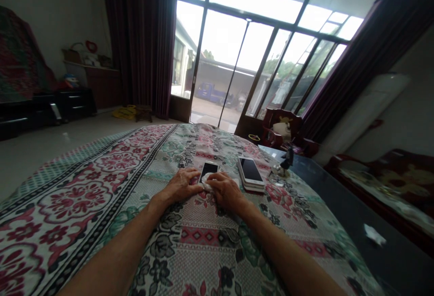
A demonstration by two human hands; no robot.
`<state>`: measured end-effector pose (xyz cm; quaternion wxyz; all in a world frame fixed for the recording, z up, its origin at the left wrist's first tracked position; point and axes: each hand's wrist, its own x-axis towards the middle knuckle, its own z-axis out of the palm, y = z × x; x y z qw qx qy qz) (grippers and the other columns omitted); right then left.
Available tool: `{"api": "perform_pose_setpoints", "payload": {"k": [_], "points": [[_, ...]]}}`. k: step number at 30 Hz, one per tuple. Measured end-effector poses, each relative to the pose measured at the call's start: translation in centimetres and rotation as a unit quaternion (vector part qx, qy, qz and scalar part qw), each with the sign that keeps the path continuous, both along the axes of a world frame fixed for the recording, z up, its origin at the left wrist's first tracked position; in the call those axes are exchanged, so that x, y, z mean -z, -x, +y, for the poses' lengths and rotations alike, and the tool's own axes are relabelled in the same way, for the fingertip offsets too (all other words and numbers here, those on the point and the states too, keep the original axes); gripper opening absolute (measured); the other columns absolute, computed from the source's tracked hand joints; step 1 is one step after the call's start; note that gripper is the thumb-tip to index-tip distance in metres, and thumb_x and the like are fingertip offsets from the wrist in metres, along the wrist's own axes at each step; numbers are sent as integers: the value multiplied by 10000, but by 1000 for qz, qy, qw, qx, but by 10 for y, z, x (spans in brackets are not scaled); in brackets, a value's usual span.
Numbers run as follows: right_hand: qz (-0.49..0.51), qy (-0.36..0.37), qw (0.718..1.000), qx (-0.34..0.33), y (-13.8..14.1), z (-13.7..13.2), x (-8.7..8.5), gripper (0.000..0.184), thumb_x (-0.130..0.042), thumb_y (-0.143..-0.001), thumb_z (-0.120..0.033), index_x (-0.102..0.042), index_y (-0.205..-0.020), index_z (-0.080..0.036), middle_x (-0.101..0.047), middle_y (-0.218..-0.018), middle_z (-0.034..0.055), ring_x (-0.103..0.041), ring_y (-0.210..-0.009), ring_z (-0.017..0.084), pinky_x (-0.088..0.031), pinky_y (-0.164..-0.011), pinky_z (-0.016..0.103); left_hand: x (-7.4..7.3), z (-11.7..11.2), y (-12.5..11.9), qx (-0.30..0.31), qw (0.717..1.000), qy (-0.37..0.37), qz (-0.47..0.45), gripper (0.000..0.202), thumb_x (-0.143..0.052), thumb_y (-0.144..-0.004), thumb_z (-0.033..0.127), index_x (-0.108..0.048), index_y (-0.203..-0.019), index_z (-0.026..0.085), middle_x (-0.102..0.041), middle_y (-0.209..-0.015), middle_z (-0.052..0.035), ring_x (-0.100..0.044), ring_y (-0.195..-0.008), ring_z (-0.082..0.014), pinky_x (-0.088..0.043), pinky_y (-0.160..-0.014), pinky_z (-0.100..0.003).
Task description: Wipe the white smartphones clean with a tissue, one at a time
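Note:
A white-framed smartphone lies screen up on the flowered tablecloth, between my two hands. My left hand rests at the phone's left edge, fingers stretched out and thumb towards its lower end. With bent fingers, my right hand presses a crumpled white tissue onto the lower part of the screen. That part of the phone is hidden under the tissue and fingers. Just right of my right hand sits a stack of white smartphones, the top one with its dark screen up.
Beyond the stack stands a small dark figurine on a clear base. On the right is a dark glossy table with a crumpled white tissue on it. A carved wooden chair stands by the glass doors. Dark curtains hang beside them.

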<state>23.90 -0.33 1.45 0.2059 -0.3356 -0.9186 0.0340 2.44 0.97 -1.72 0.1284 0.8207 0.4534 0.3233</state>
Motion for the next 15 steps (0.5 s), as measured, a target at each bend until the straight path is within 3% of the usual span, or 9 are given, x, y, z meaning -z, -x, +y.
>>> {"api": "perform_pose_setpoints", "payload": {"k": [4, 9, 15], "points": [[16, -9, 999, 30, -5, 4, 3, 316, -490, -861, -74, -709, -1042, -213, -670, -1093, 54, -562, -1030, 183, -419, -947, 322, -4, -1, 0, 13, 1000, 7, -1, 311, -677, -768, 388, -702, -1037, 234, -681, -1166, -54, -612, -1065, -243, -421, -977, -353], [13, -16, 997, 75, -7, 8, 4, 334, -441, -926, -125, -660, -1159, -221, -642, -1172, 77, -540, -1069, 195, -415, -949, 340, -6, -3, 0, 8, 1000, 14, -7, 326, -672, -769, 368, -701, -1073, 254, -684, -1175, -40, -608, -1078, -249, -419, -988, -368], [4, -6, 1000, 18, -1, -1, 1, 318, -452, -920, -125, -658, -1141, -223, -643, -1196, 57, -530, -1056, 188, -399, -973, 338, -4, -2, 0, 11, 1000, 5, -6, 330, -681, -765, 382, -708, -1061, 242, -685, -1154, -43, -617, -1055, -242, -436, -964, -349]]}}
